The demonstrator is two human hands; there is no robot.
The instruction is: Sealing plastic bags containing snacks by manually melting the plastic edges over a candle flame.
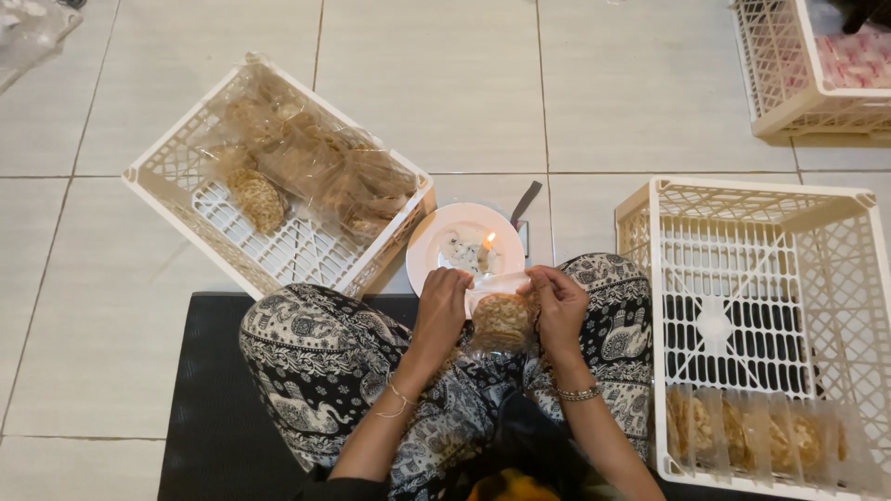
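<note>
My left hand (pixel 443 301) and my right hand (pixel 560 301) pinch the top edge of a clear plastic bag of brown snack cakes (pixel 502 321) over my lap. The bag's open edge is held close to a small lit candle (pixel 485 250) standing on a white plate (pixel 436 232) on the floor just beyond my knees. Both hands grip the bag from either side.
A cream plastic crate (pixel 176 176) at left holds several clear bags of snacks. A second crate (pixel 863 278) at right holds a row of sealed bags along its near side. A third crate (pixel 789 111) sits far right. A dark utensil (pixel 525 201) lies behind the plate. I sit on a black mat (pixel 213 417).
</note>
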